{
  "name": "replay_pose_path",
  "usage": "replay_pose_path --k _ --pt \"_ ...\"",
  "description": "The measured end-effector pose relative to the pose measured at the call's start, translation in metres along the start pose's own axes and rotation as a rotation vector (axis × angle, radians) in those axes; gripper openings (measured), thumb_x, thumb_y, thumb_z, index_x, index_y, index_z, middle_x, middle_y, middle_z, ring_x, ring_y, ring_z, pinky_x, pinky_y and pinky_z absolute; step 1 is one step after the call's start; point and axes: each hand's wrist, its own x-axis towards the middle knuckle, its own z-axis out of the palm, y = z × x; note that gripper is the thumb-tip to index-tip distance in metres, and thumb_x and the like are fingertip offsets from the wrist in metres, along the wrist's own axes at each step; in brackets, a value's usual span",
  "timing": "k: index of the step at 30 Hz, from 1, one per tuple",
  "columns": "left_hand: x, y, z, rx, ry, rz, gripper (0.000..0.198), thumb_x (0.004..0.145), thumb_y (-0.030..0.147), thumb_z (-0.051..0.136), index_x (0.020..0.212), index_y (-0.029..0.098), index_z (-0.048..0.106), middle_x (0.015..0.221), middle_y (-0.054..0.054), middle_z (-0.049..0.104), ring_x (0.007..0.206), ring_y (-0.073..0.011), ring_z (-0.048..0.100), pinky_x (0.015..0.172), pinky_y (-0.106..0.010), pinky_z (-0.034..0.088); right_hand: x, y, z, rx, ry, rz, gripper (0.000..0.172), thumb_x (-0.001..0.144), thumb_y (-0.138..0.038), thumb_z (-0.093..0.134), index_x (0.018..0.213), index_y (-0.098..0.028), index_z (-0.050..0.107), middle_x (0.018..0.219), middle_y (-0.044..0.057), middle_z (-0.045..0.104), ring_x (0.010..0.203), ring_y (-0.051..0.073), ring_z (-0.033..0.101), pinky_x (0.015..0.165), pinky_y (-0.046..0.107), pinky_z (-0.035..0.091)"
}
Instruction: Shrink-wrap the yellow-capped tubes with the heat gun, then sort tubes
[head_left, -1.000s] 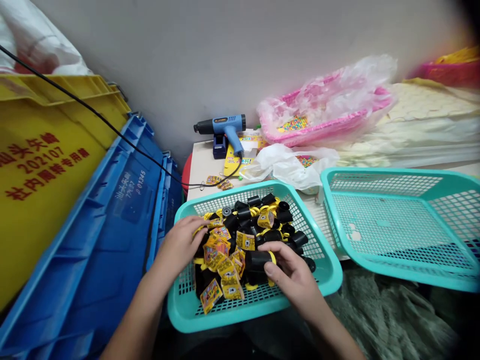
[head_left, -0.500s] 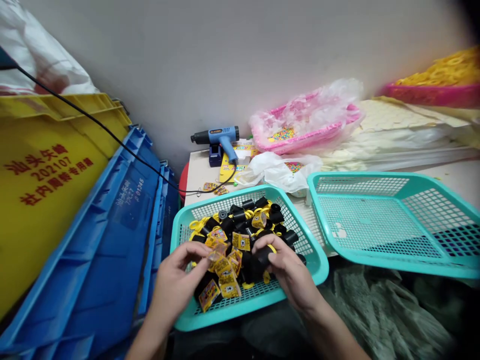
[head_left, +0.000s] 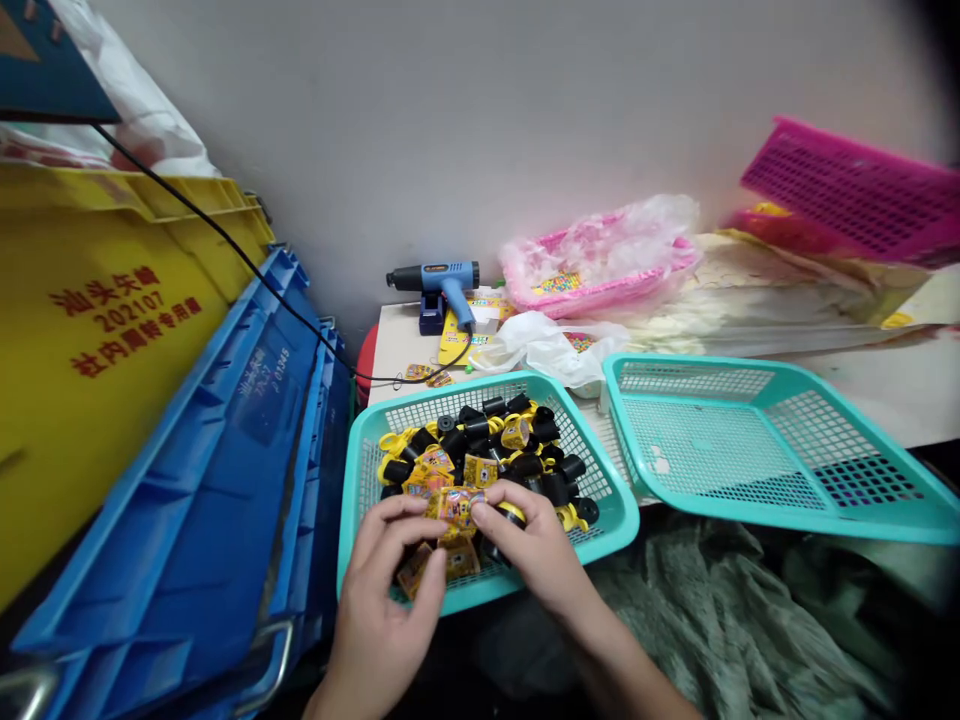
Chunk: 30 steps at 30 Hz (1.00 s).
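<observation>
A teal basket [head_left: 622,530] in front of me holds many black plastic cylinders [head_left: 450,443], yellow rings [head_left: 394,470] and yellow printed film sleeves [head_left: 480,470]. Over its near part, my right hand [head_left: 529,535] is closed round a black cylinder with a yellow rim [head_left: 512,514]. Its thumb and forefinger also pinch a printed film sleeve [head_left: 455,505]. My left hand [head_left: 390,565] is just left of that sleeve, thumb and fingers apart, fingertips close to its edge; whether they touch it I cannot tell.
A second teal basket [head_left: 780,520] stands to the right. Behind are a blue heat gun [head_left: 450,280], white plastic bag [head_left: 525,345] and pink basket with beads [head_left: 592,297]. A magenta basket [head_left: 847,190] is tilted at far right. Blue crates [head_left: 202,450] and a yellow crate [head_left: 97,260] flank the left.
My left hand has gone from a pinch on film to spread fingers. A film sleeve is now in my right finger and thumb. The magenta basket has come into view over the yellow parts.
</observation>
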Motion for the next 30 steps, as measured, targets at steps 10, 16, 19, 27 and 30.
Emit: replay_pose_path --k 10,16,19,27,30 --pt "0.011 -0.019 -0.002 -0.396 0.001 -0.651 0.04 0.068 0.045 0.074 0.099 0.019 0.068 0.073 -0.001 0.069 0.067 -0.0169 0.066 0.063 -0.026 0.057 -0.006 0.003 -0.001 -0.086 -0.042 -0.1 0.027 0.085 -0.042 0.06 0.075 -0.017 0.063 0.078 0.002 0.062 0.077 0.015 0.055 0.076 0.027 0.043" --pt "0.005 -0.053 -0.048 -0.148 0.128 -0.671 0.035 0.071 0.055 0.071 0.078 0.022 0.068 0.074 -0.001 0.069 0.072 -0.0175 0.065 0.069 -0.025 0.054 -0.006 0.019 -0.034 -0.032 0.156 -0.057 0.034 0.087 -0.05 0.057 0.08 -0.018 0.065 0.078 0.002 0.06 0.075 0.014 0.053 0.069 0.025 0.041" --pt "-0.009 -0.061 -0.053 -0.23 0.134 -0.672 0.039 0.075 0.059 0.067 0.074 0.021 0.061 0.096 -0.004 0.069 0.082 -0.0168 0.067 0.074 -0.024 0.054 -0.004 0.026 -0.044 -0.043 0.218 -0.092 0.034 0.088 -0.049 0.056 0.076 -0.018 0.062 0.079 0.002 0.06 0.08 0.015 0.054 0.073 0.025 0.041" --pt "-0.022 -0.047 -0.035 -0.167 0.036 -0.629 0.037 0.084 0.055 0.056 0.1 0.022 0.057 0.067 0.003 0.056 0.054 -0.0131 0.051 0.049 -0.022 0.042 0.001 0.01 -0.032 -0.506 0.004 -0.103 0.029 0.09 -0.043 0.054 0.076 -0.019 0.064 0.081 0.002 0.067 0.081 0.017 0.06 0.075 0.028 0.042" --pt "-0.017 -0.038 -0.034 -0.045 0.046 -0.609 0.034 0.088 0.051 0.049 0.092 0.022 0.064 0.053 0.005 0.04 0.048 -0.0122 0.038 0.044 -0.023 0.03 0.007 0.002 -0.014 -0.795 -0.07 -0.111 0.023 0.088 -0.042 0.058 0.083 -0.021 0.067 0.088 0.002 0.069 0.086 0.019 0.06 0.077 0.031 0.04"
